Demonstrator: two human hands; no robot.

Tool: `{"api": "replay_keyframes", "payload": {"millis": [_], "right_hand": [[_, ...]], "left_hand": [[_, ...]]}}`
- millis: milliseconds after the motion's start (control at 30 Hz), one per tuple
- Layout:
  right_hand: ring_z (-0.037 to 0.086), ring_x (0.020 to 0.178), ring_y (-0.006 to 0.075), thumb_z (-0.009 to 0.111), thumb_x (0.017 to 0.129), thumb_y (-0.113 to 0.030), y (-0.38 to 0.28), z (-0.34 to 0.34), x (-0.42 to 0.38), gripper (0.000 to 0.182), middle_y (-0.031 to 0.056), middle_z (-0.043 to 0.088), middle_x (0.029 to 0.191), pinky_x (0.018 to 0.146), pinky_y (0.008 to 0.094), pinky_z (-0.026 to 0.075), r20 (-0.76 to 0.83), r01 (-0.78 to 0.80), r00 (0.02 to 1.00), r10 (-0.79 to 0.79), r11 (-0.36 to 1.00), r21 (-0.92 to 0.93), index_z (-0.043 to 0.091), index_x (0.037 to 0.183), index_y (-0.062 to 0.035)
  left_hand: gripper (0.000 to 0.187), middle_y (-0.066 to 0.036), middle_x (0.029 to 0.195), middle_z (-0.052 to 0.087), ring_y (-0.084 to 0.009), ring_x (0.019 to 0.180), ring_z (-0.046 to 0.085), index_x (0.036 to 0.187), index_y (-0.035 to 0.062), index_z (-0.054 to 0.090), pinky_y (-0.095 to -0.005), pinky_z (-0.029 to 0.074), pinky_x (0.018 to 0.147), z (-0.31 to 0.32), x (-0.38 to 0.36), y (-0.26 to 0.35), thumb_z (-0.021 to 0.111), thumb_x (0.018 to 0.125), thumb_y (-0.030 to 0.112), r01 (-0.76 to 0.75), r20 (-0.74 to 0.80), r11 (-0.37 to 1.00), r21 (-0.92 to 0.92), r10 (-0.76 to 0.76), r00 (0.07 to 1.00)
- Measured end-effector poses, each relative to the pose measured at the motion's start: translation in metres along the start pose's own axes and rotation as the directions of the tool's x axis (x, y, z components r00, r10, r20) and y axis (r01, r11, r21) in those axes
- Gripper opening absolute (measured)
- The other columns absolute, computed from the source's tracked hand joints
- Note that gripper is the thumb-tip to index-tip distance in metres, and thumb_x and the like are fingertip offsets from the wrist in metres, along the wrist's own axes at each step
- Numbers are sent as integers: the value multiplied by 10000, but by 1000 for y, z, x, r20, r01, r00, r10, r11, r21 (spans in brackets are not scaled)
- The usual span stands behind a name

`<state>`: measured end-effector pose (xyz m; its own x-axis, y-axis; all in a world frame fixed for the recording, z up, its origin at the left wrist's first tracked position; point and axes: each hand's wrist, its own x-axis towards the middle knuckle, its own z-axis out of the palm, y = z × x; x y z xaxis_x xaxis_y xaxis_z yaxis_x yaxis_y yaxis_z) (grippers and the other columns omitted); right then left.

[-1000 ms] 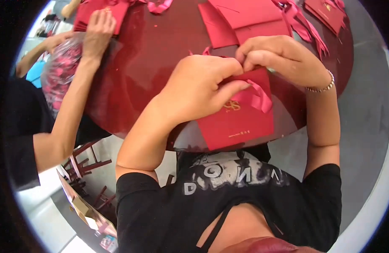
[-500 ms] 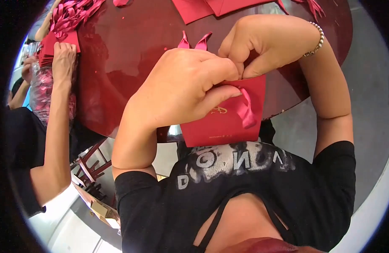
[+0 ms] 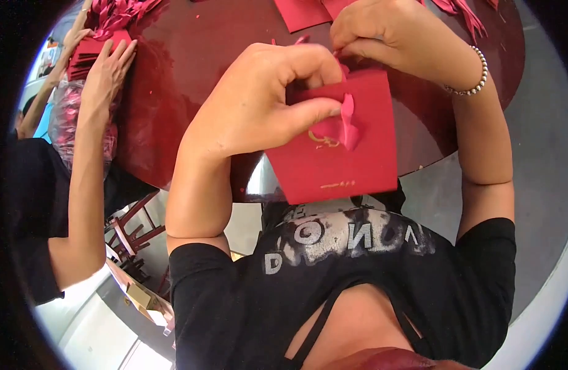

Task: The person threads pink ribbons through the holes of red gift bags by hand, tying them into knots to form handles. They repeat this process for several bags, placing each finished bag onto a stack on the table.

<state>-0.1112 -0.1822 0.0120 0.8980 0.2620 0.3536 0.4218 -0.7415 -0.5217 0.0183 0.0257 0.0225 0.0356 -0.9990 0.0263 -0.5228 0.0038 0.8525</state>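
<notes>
We see first the glossy dark red table [image 3: 182, 83], whose curved edge passes just in front of the person's black shirt [image 3: 234, 308]. At its far side lie flat red pieces [image 3: 302, 15]. On the person's left, a co-worker's hand [image 3: 108, 77] is at a stack of red pieces [image 3: 86, 58], well apart from the person's hands. The red bag [image 3: 364, 169] is in front of the person, tilted, with its lower part reaching over the near table edge; whether the table supports it, we cannot tell.

The left hand [image 3: 271, 92] is closed in a pinch on the bag's upper border: its thumb lies on the front side, its other fingers behind this side. The right hand [image 3: 392, 37] is near the upper rim, thumb and index finger almost meeting; whether something is between their tips, we cannot tell. A pink ribbon [image 3: 348, 132] hangs on the front, beside the left thumb.

We judge that the bag could slip downward if the left pinch becomes loose, because its bottom passes the table edge. Its rim could also crease under a strong pull, and the ribbon could twist if the thumb catches it.

For moving, we find bare table left of the left hand and right of the bag. Toward the body the room seems narrow, since the bag's bottom comes near the shirt.
</notes>
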Motion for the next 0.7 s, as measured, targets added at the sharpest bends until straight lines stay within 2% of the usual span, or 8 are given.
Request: {"api": "replay_keyframes", "payload": {"millis": [100, 200, 300, 333, 433, 533, 567, 700], "right_hand": [[680, 766, 332, 681, 838, -74, 0, 3, -2, 95, 152, 702, 831, 720, 383, 551, -50, -136, 990, 134, 990, -38, 704, 857, 17], [685, 783, 346, 694, 828, -82, -6, 0, 4, 106, 168, 699, 810, 727, 390, 550, -101, -288, 954, 281, 956, -59, 706, 848, 21], [685, 794, 361, 701, 821, -84, -5, -2, 3, 117, 176, 697, 809, 736, 404, 550, -107, -346, 935, 337, 935, -77, 712, 879, 17], [685, 796, 367, 702, 818, -82, -5, -3, 3, 124, 178, 697, 813, 739, 409, 550, -102, -353, 933, 345, 932, -79, 715, 896, 14], [683, 812, 378, 680, 835, -91, -13, -6, 6, 142, 188, 699, 834, 753, 417, 547, -149, -229, 965, 215, 970, -81, 710, 934, 5], [635, 925, 281, 718, 738, 5, -14, 3, 6, 156, 96, 664, 1013, 816, 361, 519, -207, -25, 978, 16, 999, -42, 672, 885, -17], [608, 1019, 300, 712, 740, 17, -7, -1, 0, 196, 89, 630, 1117, 882, 365, 510, -65, 43, 997, -45, 999, -22, 674, 924, -39], [623, 984, 292, 685, 753, 30, -14, 6, -5, 169, 80, 627, 1029, 845, 380, 519, 35, 51, 998, -49, 998, -35, 673, 908, -36]], "left_hand": [[220, -53, 904, 627, -109, 822, 587, 894, 15, 622, -247, 472, 714, 2, 2, 4, 814, 801, 67, 80, -101, 996, -33, -83, 991], [295, -80, 1002, 626, -178, 923, 603, 933, 29, 626, -301, 485, 790, -2, 6, -14, 843, 748, 105, -179, -201, 930, 321, 252, 947], [375, -105, 1017, 624, -281, 949, 610, 978, 38, 638, -370, 492, 846, -7, 0, -1, 858, 693, 143, -165, -137, 838, 520, 273, 952], [379, -107, 1009, 623, -298, 943, 609, 981, 40, 641, -383, 493, 847, -7, -1, 0, 857, 690, 149, -183, -103, 834, 520, 274, 956], [374, -110, 999, 624, -337, 942, 603, 985, 46, 653, -420, 492, 853, 5, 0, -6, 843, 682, 153, -206, -40, 832, 515, 263, 964], [365, -114, 1000, 627, -334, 953, 605, 982, 46, 655, -428, 485, 861, 6, 2, -3, 836, 682, 149, -168, -36, 825, 539, 222, 974], [368, -115, 1001, 626, -337, 956, 604, 983, 44, 654, -427, 483, 865, 5, 2, -3, 835, 680, 148, -159, -40, 831, 533, 212, 976], [386, -120, 1007, 622, -346, 973, 602, 988, 36, 651, -423, 478, 883, 5, 2, -6, 835, 666, 142, -126, -75, 858, 498, 188, 979]]}}
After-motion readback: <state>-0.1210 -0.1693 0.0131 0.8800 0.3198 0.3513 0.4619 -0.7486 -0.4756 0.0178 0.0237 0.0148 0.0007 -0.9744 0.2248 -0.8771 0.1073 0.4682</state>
